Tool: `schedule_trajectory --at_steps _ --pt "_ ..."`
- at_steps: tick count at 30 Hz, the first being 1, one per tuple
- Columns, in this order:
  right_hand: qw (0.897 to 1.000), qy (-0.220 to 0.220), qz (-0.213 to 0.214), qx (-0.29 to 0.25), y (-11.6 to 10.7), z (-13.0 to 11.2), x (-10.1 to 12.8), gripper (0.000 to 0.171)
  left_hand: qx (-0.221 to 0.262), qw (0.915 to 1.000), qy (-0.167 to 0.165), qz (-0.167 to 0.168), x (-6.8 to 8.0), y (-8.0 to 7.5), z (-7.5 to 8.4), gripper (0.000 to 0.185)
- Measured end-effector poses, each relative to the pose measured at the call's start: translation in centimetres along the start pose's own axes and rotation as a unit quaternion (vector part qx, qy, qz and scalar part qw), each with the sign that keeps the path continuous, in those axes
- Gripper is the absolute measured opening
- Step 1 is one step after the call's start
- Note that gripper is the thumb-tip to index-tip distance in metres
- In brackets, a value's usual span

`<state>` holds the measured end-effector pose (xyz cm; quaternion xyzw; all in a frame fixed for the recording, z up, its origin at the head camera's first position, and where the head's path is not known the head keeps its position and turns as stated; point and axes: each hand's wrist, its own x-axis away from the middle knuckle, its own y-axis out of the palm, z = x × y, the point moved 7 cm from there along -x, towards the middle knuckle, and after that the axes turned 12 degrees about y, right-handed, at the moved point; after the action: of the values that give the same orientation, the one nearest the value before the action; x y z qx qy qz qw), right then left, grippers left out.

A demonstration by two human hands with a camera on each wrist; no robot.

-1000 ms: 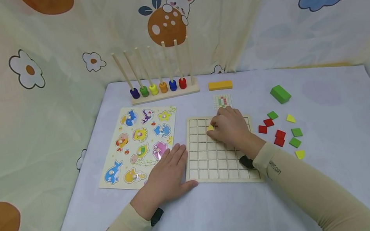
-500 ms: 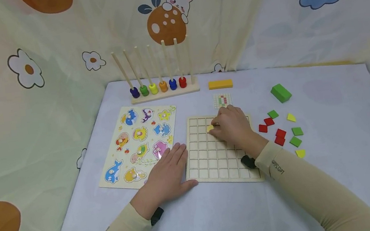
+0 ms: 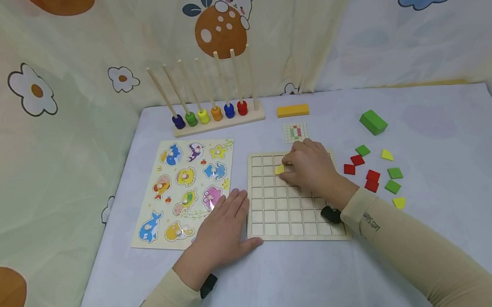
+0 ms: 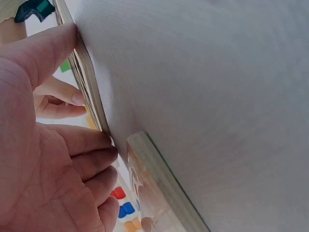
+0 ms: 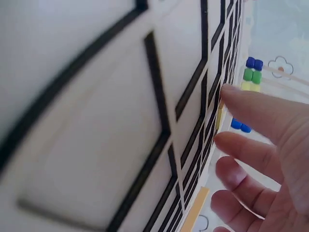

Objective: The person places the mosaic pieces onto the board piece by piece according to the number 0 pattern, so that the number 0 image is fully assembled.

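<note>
In the head view, my right hand (image 3: 309, 168) reaches over the wooden grid board (image 3: 278, 217), thumb and index finger bent. They pinch a small yellow tile (image 3: 279, 169) at its edges; it lies level with the grid near the board's far side. In the right wrist view, the yellow tile (image 5: 219, 117) shows edge-on between the thumb and index fingertips. My left hand (image 3: 224, 232) lies with straight fingers at the grid board's left edge, overlapping the corner of the sea-animal peg puzzle (image 3: 148, 214). The thumb touches the grid board's near left corner.
Loose red tiles (image 3: 373, 176), green tiles (image 3: 395, 173) and yellow tiles (image 3: 387, 154) lie right of the board. Behind them sits a green block (image 3: 373, 122). A patterned card (image 3: 295, 132), a yellow bar (image 3: 293, 110) and a bead rack (image 3: 220, 125) stand toward the back.
My right thumb and index finger have drawn slightly right, so more of the yellow tile shows. My left hand has stayed in place.
</note>
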<state>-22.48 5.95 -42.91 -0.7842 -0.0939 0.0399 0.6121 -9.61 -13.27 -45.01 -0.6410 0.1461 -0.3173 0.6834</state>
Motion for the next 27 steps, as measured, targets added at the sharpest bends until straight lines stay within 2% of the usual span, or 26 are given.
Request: schedule_trajectory --at_steps 8,18,27 --pt "0.999 0.033 0.017 -0.029 -2.6 1.4 0.1 0.046 0.005 1.0 -0.004 -0.004 -0.2 0.0 0.0 0.105" --pt "0.991 0.01 0.092 -0.098 -6.3 2.7 1.4 0.043 0.013 0.9999 -0.009 -0.007 0.0 0.0 0.0 0.104" --pt "0.984 0.028 0.135 -0.113 -8.3 4.7 2.2 0.043 0.012 0.9999 -0.007 -0.003 -0.1 -0.1 0.1 0.105"
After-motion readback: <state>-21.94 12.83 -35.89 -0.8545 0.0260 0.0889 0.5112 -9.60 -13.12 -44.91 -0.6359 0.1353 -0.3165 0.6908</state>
